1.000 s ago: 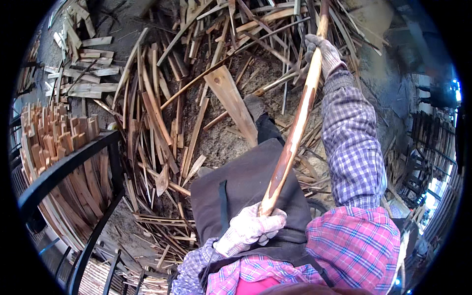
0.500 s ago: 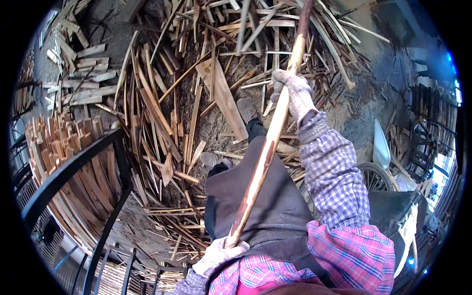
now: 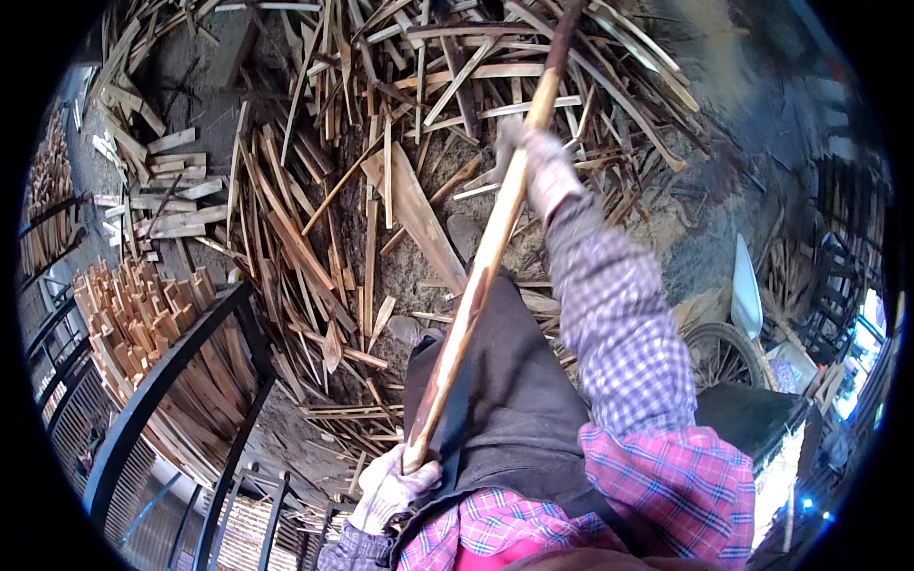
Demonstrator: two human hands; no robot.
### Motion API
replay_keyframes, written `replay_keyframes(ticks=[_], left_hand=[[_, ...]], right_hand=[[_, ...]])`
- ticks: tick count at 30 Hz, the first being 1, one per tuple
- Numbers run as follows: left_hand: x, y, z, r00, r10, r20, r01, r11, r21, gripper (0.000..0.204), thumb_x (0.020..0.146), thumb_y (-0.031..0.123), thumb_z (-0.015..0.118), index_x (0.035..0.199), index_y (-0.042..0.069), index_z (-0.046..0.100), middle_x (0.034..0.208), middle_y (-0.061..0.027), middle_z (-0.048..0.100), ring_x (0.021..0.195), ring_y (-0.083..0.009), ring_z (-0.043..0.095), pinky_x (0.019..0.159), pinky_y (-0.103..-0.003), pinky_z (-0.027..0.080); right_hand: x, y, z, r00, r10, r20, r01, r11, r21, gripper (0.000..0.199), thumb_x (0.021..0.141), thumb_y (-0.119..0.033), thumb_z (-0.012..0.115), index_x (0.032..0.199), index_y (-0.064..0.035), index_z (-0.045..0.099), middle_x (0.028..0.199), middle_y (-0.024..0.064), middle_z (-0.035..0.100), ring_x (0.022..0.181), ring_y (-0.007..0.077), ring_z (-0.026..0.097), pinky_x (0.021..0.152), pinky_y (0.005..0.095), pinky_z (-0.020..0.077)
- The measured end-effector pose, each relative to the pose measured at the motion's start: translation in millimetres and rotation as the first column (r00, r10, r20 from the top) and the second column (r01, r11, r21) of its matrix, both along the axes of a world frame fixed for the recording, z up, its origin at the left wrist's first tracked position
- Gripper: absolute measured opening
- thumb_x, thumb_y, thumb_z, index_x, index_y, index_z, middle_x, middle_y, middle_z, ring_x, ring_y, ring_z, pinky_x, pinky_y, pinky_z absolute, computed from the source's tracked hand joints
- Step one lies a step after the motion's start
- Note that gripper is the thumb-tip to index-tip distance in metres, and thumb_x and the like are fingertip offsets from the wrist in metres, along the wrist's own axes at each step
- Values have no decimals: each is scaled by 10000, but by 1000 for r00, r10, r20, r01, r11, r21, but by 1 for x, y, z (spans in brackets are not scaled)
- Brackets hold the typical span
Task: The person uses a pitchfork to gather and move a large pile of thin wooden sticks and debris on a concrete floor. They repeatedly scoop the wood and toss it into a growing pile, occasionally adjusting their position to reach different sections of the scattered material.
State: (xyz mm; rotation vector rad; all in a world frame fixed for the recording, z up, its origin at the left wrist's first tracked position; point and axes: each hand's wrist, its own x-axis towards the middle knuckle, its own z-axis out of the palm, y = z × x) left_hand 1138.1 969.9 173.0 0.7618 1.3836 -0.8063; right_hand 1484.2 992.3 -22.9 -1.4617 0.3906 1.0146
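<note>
A long wooden pole (image 3: 479, 271), part pale bare wood and part reddish-brown bark, slants from low left up to the far right in front of me. My left hand (image 3: 394, 487), in a pale work glove, is closed round its near end. Further up the shaft, my right hand (image 3: 545, 167), also gloved, is wrapped round it, somewhat smeared by motion. The pole's dark far end lies over the scattered wood strips (image 3: 457, 71); whether it touches them I cannot tell. A dark apron (image 3: 519, 371) hangs behind the pole.
At the left, upright wood sticks (image 3: 143, 319) fill a black metal rack (image 3: 171, 381). A wide board (image 3: 419, 214) lies on the ground ahead, among loose strips. To the right are a spoked wheel (image 3: 728, 357) and a dark cart (image 3: 752, 419). Short planks (image 3: 181, 214) are piled far left.
The pole and both my hands have shifted left, the right hand also slightly farther away. The ground, rack and wood strips appear shifted as my view moves.
</note>
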Motion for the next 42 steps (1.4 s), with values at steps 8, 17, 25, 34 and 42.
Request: replay_keyframes(ticks=[8, 17, 25, 34, 42], left_hand=[[-50, -32, -41, 894, -436, 100, 430, 900, 78, 537, 707, 520, 637, 1062, 120, 589, 862, -135, 653, 828, -297, 630, 738, -362, 461], [-323, -79, -80, 827, -516, 225, 423, 833, 356, 527, 673, 516, 673, 1021, 125, 613, 784, -119, 655, 743, -266, 648, 671, -340, 505], [-562, -201, -52, 758, -637, -141, 640, 768, -31, 553, 620, 541, 660, 1032, 176, 619, 870, -97, 666, 835, -275, 643, 737, -358, 506], [-457, -144, -89, 661, -698, -275, 710, 701, -74, 467, 693, 459, 641, 1076, 195, 602, 978, -95, 650, 928, -276, 616, 804, -372, 478], [-303, -81, -182, 722, -677, -142, 692, 707, 148, 335, 766, 403, 575, 1025, 196, 619, 948, -118, 650, 882, -286, 627, 747, -402, 498]], right_hand=[[-7, -8, -31, 981, 108, 162, -104, 994, -32, 139, 823, -155, 619, 820, -45, 534, 593, -5, 526, 457, 105, 487, 436, 250, 467], [-236, -83, 1, 978, 4, 206, 7, 999, -52, 157, 816, -216, 629, 803, -84, 545, 604, 22, 544, 445, 149, 506, 444, 294, 469], [-484, -146, 102, 998, -66, 8, 66, 965, -252, 105, 768, -97, 613, 828, -71, 530, 597, 31, 526, 445, 154, 512, 405, 295, 459], [-390, -128, 41, 944, -30, -328, -25, 986, -163, 166, 732, -20, 650, 859, -27, 543, 624, 78, 555, 492, 218, 545, 485, 344, 505], [-225, -51, 39, 993, -44, 105, 54, 994, -95, 195, 731, -88, 664, 881, -31, 553, 630, 49, 553, 489, 190, 544, 470, 314, 488]])
